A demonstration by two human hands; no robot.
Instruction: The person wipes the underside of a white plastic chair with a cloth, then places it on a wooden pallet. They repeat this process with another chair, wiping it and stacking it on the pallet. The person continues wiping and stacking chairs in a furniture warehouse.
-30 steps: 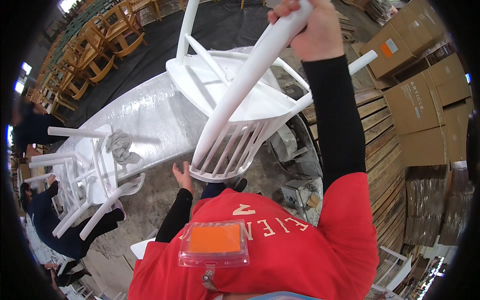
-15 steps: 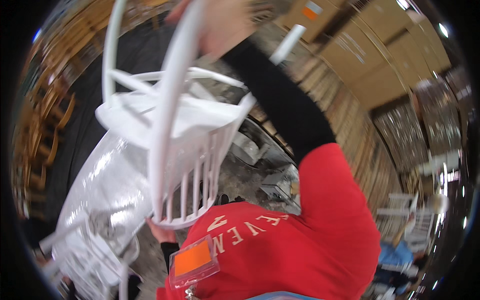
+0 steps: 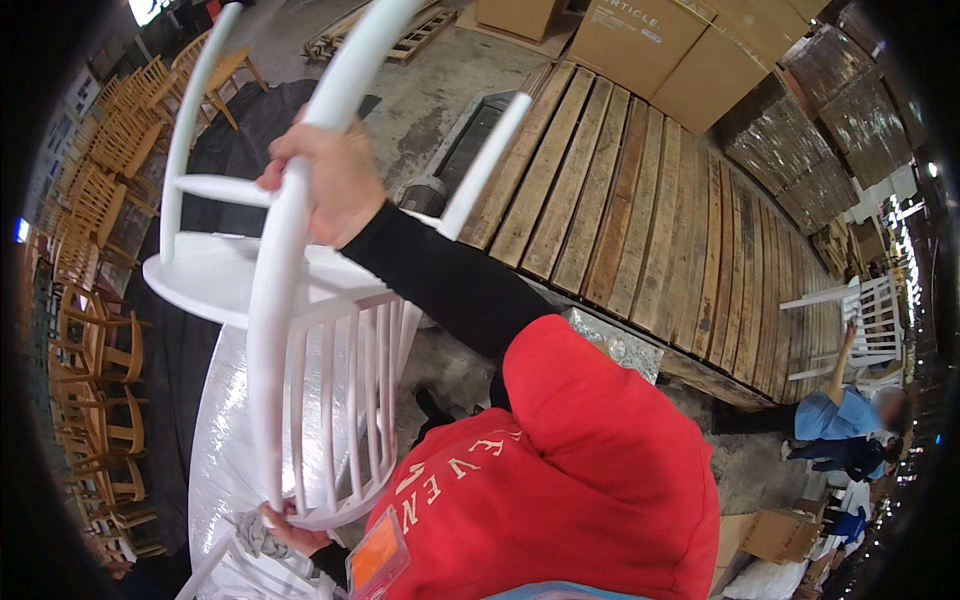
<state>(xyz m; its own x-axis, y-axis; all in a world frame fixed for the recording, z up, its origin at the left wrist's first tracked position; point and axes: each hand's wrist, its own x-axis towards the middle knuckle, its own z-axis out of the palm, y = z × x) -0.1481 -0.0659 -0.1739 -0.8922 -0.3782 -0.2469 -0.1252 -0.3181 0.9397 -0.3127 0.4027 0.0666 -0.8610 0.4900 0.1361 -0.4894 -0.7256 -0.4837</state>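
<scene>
A white wooden chair (image 3: 230,270) with a spindle back is held tipped in front of me, its legs pointing away. My right hand (image 3: 335,180) wraps round one of its long posts, above the seat edge. Low in the view, my left hand (image 3: 295,530) grips the curved top rail of the backrest near my body. A bunched grey cloth (image 3: 262,537) lies beside that hand; I cannot tell whether they touch. Behind the chair is a table (image 3: 218,400) under shiny clear plastic. Parts of another white chair (image 3: 245,575) show at the lower left.
A slatted wooden pallet platform (image 3: 640,210) runs along my right, with cardboard boxes (image 3: 640,45) on its far side. Rows of light wooden chairs (image 3: 100,370) line the left. At far right, a person in blue (image 3: 835,415) reaches to a white chair (image 3: 875,320).
My view has turned, bringing more of the pallet platform into sight. The held chair and both hands sit differently in view, and both hands still hold the chair.
</scene>
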